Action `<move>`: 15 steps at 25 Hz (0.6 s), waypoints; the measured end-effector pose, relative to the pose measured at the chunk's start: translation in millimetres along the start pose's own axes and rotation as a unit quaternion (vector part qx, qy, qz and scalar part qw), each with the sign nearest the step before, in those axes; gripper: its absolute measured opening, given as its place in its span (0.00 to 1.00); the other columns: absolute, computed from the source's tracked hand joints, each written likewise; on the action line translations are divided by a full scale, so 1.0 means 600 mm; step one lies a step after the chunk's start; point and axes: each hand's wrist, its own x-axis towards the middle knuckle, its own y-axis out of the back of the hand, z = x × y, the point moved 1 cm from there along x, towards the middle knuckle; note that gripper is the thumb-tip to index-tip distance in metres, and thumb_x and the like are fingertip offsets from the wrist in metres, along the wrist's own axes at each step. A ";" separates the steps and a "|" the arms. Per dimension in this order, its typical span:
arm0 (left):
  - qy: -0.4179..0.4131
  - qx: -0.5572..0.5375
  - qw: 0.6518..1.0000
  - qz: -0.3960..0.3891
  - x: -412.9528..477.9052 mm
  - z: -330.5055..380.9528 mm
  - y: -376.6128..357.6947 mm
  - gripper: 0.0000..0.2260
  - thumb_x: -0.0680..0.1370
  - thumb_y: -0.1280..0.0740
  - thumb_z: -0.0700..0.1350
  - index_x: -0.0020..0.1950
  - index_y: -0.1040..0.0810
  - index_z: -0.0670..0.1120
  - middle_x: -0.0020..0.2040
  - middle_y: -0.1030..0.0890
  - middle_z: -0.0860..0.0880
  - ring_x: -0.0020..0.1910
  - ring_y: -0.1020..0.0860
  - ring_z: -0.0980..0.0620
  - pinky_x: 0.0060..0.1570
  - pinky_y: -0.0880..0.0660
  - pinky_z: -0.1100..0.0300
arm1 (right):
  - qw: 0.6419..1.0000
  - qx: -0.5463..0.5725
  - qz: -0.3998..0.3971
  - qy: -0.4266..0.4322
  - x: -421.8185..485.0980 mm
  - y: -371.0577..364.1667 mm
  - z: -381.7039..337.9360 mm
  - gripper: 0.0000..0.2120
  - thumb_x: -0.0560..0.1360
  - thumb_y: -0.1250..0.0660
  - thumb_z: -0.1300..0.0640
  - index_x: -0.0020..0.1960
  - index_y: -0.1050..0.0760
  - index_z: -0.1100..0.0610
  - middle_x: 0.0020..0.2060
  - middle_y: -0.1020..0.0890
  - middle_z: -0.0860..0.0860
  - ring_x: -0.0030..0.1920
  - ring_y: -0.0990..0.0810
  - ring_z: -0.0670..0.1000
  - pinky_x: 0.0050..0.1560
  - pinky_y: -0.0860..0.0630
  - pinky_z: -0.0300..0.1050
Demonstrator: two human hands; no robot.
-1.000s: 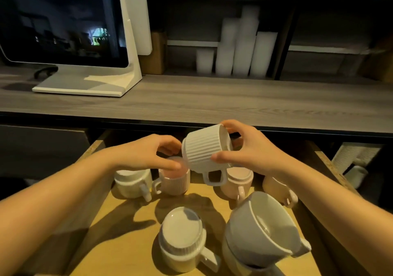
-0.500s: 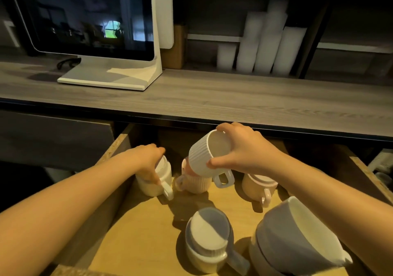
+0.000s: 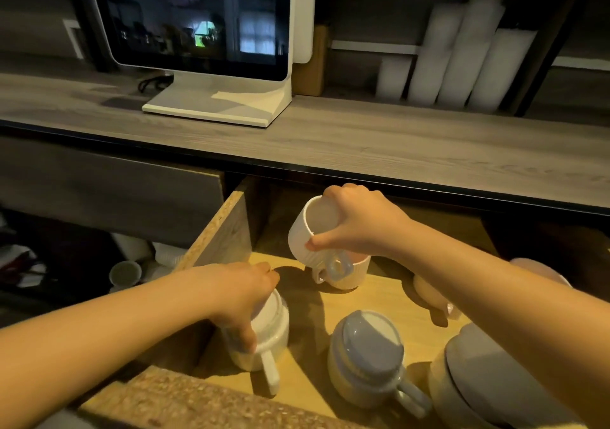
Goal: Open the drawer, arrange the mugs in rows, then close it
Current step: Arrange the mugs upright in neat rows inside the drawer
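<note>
Well, on the left I saw the left hand (image 3: 237, 296) curled over an upturned white mug (image 3: 275, 329), which stood near the left wall of the open drawer (image 3: 224, 233). Its fingers and thumb gripped the mug's sides. Further right, the right hand (image 3: 356, 227) pinched a ribbed white mug (image 3: 310, 230) by the rim, tilted, just above a pink mug (image 3: 353, 271). I could not tell if the two touched. An upturned grey mug (image 3: 366, 352) stood near the front.

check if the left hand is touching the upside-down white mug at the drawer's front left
Touching. The head view shows the left hand laid over the white mug on its upturned base, with a finger curled down its side.
</note>
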 end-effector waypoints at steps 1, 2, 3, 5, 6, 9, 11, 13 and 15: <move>-0.004 -0.010 1.000 -0.010 -0.006 -0.002 0.002 0.36 0.66 0.26 0.57 0.69 0.37 0.50 0.62 0.29 0.50 0.57 0.27 0.49 0.56 0.25 0.56 | 1.000 -0.001 0.000 0.001 0.007 -0.005 -0.007 0.32 0.66 0.29 0.39 0.64 0.31 0.54 0.51 0.26 0.49 0.47 0.27 0.48 0.41 0.26 0.40; -0.008 -0.029 0.999 -0.021 -0.010 -0.006 0.007 0.34 0.68 0.27 0.57 0.69 0.36 0.50 0.62 0.29 0.50 0.57 0.27 0.50 0.56 0.25 0.56 | 1.000 0.001 0.001 0.001 0.014 -0.012 -0.013 0.32 0.65 0.28 0.39 0.63 0.30 0.54 0.51 0.25 0.49 0.47 0.27 0.48 0.40 0.26 0.40; -0.012 -0.057 0.998 -0.028 -0.015 -0.011 0.017 0.32 0.70 0.28 0.57 0.69 0.35 0.50 0.63 0.28 0.49 0.58 0.27 0.50 0.57 0.26 0.56 | 1.000 0.007 0.004 0.001 0.020 -0.019 -0.017 0.32 0.65 0.28 0.38 0.63 0.30 0.54 0.50 0.25 0.49 0.47 0.27 0.48 0.40 0.26 0.39; -0.001 -0.128 0.992 -0.003 -0.019 -0.030 0.042 0.28 0.74 0.32 0.55 0.71 0.37 0.49 0.64 0.26 0.48 0.60 0.25 0.50 0.58 0.27 0.57 | 1.000 0.024 0.008 -0.003 0.030 -0.036 -0.026 0.34 0.64 0.28 0.38 0.63 0.30 0.53 0.51 0.25 0.49 0.48 0.26 0.49 0.41 0.25 0.41; 0.016 -0.159 0.987 0.031 -0.019 -0.041 0.056 0.27 0.76 0.34 0.53 0.72 0.37 0.48 0.64 0.26 0.47 0.60 0.25 0.50 0.58 0.27 0.57 | 1.000 0.027 0.008 -0.004 0.036 -0.046 -0.031 0.34 0.63 0.27 0.38 0.64 0.30 0.53 0.52 0.25 0.50 0.49 0.25 0.50 0.43 0.23 0.42; 0.066 -0.191 0.973 0.113 -0.007 -0.065 0.080 0.21 0.78 0.36 0.50 0.68 0.34 0.45 0.62 0.25 0.44 0.58 0.23 0.48 0.55 0.26 0.58 | 1.000 0.020 0.007 -0.003 0.056 -0.073 -0.043 0.36 0.62 0.27 0.38 0.64 0.31 0.53 0.55 0.24 0.52 0.51 0.24 0.51 0.46 0.21 0.45; 0.070 -0.197 0.970 0.125 0.011 -0.069 0.081 0.17 0.79 0.37 0.47 0.67 0.32 0.44 0.59 0.24 0.44 0.54 0.23 0.49 0.52 0.26 0.58 | 1.000 0.016 0.001 -0.008 0.071 -0.089 -0.047 0.36 0.62 0.27 0.37 0.64 0.30 0.53 0.55 0.24 0.52 0.51 0.24 0.51 0.46 0.22 0.45; 0.070 -0.200 0.969 0.124 0.032 -0.071 0.080 0.16 0.79 0.38 0.41 0.67 0.31 0.44 0.60 0.23 0.44 0.51 0.24 0.50 0.50 0.27 0.60 | 1.000 0.006 -0.011 -0.015 0.084 -0.103 -0.047 0.35 0.63 0.27 0.38 0.64 0.30 0.53 0.56 0.24 0.53 0.52 0.24 0.52 0.46 0.22 0.45; 0.072 -0.189 0.973 0.115 0.051 -0.077 0.081 0.17 0.78 0.38 0.36 0.68 0.29 0.44 0.61 0.24 0.43 0.53 0.24 0.49 0.50 0.27 0.60 | 0.999 -0.011 -0.024 -0.021 0.095 -0.118 -0.045 0.35 0.63 0.27 0.38 0.64 0.30 0.54 0.56 0.23 0.53 0.53 0.23 0.53 0.46 0.22 0.46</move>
